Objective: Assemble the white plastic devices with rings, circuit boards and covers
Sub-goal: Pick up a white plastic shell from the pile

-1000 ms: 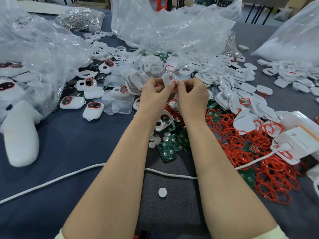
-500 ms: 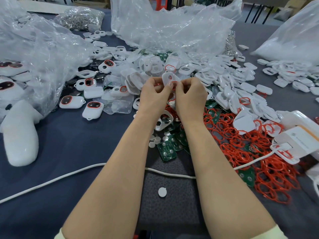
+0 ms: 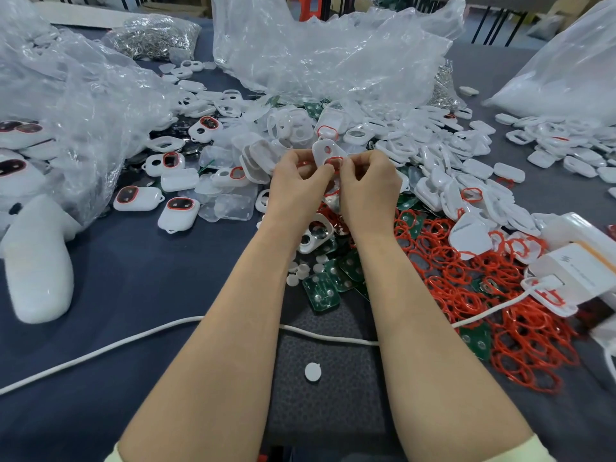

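White plastic device shell (image 3: pixel 322 149), two-holed, is held up between both hands. The left hand (image 3: pixel 295 185) curls round its left edge, and the right hand (image 3: pixel 368 186) pinches a thin red rubber ring (image 3: pixel 334 160) at its lower hole. Green rectangular circuit boards (image 3: pixel 321 290) lie below the grip, nearer the person.

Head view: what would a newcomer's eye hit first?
Dead centre, the left hand and right hand pinch a white shell with a red ring at its opening. A tangle of loose red rings sprawls to the right, green circuit boards lie between the forearms, and crumpled clear bags loom along the far side.
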